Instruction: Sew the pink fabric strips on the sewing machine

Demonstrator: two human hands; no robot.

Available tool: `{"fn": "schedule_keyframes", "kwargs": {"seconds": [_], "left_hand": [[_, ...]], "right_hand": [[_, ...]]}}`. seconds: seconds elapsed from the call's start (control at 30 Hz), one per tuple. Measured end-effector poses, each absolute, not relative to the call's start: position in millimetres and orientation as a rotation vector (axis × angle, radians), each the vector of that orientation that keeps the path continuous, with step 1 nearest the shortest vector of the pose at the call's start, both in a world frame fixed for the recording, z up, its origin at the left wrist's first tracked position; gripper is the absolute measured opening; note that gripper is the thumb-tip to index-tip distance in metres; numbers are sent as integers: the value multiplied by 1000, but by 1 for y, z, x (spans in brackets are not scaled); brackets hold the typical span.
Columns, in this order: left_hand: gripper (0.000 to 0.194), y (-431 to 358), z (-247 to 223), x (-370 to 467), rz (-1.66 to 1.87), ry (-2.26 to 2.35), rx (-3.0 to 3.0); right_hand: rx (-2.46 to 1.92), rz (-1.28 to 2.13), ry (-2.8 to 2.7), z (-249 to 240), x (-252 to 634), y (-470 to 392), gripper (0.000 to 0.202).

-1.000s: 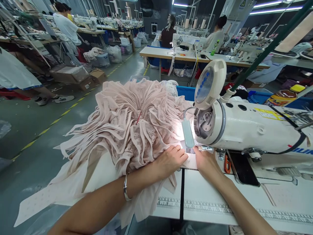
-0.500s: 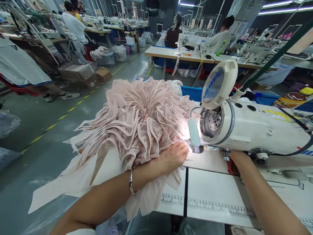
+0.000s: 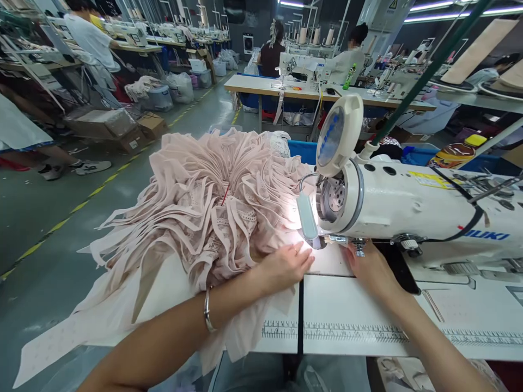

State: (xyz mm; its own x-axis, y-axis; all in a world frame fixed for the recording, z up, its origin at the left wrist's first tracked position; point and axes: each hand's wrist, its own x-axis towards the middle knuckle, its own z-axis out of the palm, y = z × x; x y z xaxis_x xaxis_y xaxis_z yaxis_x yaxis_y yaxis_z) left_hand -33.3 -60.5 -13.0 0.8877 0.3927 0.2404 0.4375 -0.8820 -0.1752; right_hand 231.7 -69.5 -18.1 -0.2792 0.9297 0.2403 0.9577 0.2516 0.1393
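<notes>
A large bunch of pale pink fabric pieces (image 3: 192,218) with lace-like trim lies heaped left of the white sewing machine (image 3: 392,196). My left hand (image 3: 286,267) is closed at the right edge of the heap, fingertips by the lit needle area, pinching the fabric; the pinched bit is mostly hidden. Partly under the machine arm, my right hand (image 3: 371,269) rests on the bed just right of the needle area. Its fingertips are hidden, so its grip cannot be made out. A small lamp (image 3: 307,216) lights the spot between machine and fabric.
Along the table's front edge runs a printed ruler (image 3: 355,333). A green pole (image 3: 429,76) slants above the machine. Behind it are a blue bin (image 3: 301,151) and a yellow-capped bottle (image 3: 455,154). Other people sit or stand at machines farther back; cardboard boxes (image 3: 102,122) stand left.
My right hand has moved left along the machine bed, towards the needle area. The red object beside it no longer shows. My left hand stays by the fabric; the view has turned right.
</notes>
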Motion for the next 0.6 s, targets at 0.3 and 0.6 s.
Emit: {"fn": "schedule_keyframes", "kwargs": {"seconds": [0.3,0.6], "left_hand": [[36,-96,-24,-16,-260,-488,-2674],[37,-69,-18,-23,-110,-791,-2649]], "right_hand": [[-2125,-490,-2200,-7,221,-67,32],[-2133,-546,-2147,0,220,-86,34]]}}
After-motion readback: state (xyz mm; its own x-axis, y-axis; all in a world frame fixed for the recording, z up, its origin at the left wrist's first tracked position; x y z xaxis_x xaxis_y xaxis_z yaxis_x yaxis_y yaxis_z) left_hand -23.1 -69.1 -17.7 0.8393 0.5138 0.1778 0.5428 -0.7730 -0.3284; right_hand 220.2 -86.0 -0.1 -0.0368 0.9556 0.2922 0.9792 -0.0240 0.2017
